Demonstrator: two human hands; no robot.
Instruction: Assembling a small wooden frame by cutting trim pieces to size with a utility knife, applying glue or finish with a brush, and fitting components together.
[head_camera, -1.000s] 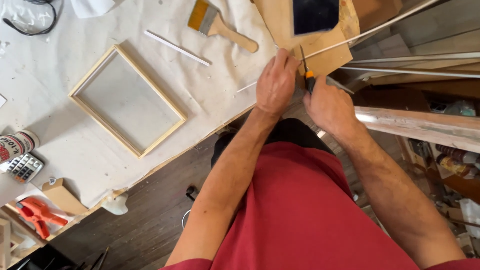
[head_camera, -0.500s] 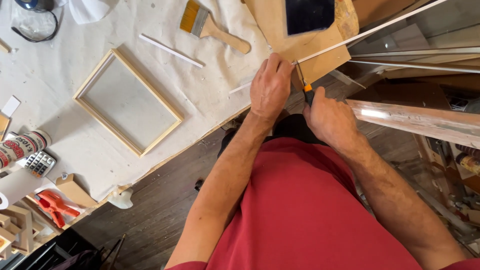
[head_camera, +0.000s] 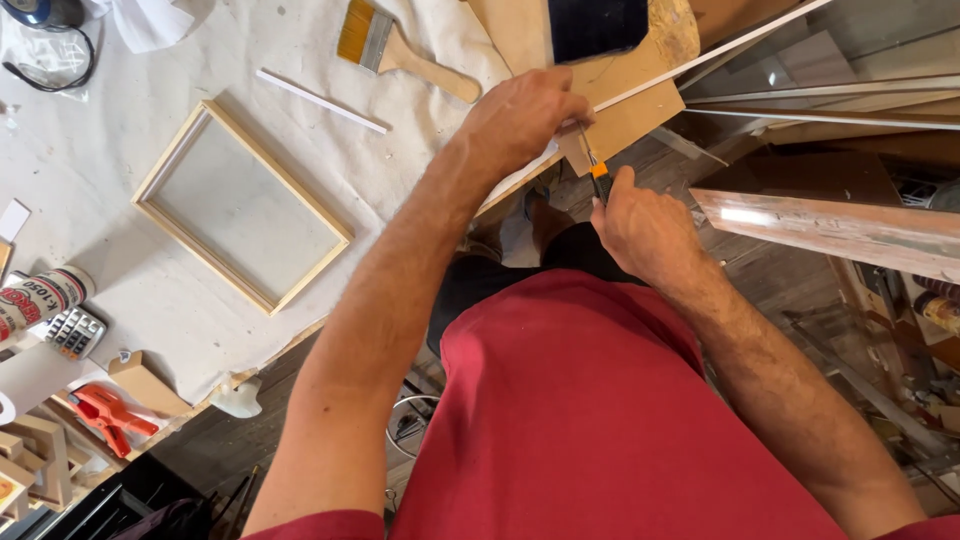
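At the board's (head_camera: 630, 115) near corner, my left hand (head_camera: 520, 120) is pinching a small card scrap (head_camera: 575, 150) while my right hand (head_camera: 645, 215), fist closed, is gripping the knife (head_camera: 598, 178). With my fingertips (head_camera: 572, 108) sitting just above the blade, a slip could be cutting them.

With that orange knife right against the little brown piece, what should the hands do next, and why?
Probably draw the knife slowly through the brown piece: the right hand has its blade at the edge, and the left hand pins the piece near it, fingers close.
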